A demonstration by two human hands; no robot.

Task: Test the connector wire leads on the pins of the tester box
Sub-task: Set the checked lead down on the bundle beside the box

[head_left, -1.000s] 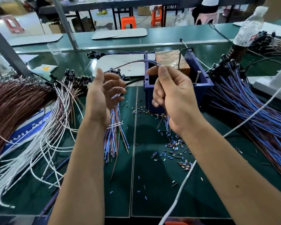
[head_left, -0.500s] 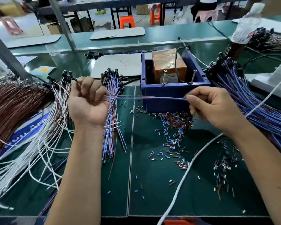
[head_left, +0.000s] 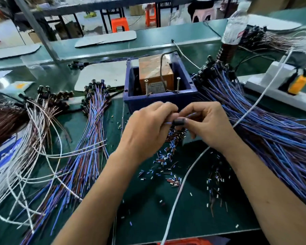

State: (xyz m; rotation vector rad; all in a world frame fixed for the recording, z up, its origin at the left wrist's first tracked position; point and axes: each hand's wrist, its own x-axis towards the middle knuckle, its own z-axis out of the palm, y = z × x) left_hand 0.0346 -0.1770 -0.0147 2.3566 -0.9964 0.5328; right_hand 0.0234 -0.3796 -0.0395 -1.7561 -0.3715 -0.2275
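The tester box (head_left: 160, 98) is a dark blue bin holding a brown block, with two upright screw pins (head_left: 146, 86) at its front rim. Just in front of it my left hand (head_left: 147, 131) and my right hand (head_left: 207, 126) meet. Together they pinch a small black connector (head_left: 178, 122) with thin blue leads running out to either side. The fingers of both hands curl around it and hide most of the wire.
A bundle of blue-purple wires (head_left: 88, 138) lies left of the box; white wires (head_left: 30, 147) and brown ones lie farther left. A large blue bundle (head_left: 272, 129) fills the right. Cut insulation bits (head_left: 168, 156) litter the green mat. A white cable (head_left: 180, 191) crosses the front. A bottle (head_left: 234, 27) stands behind.
Half a second ago my hands were apart, stretching a wire between them. Now they have come together in front of the box, both pinching the black connector.
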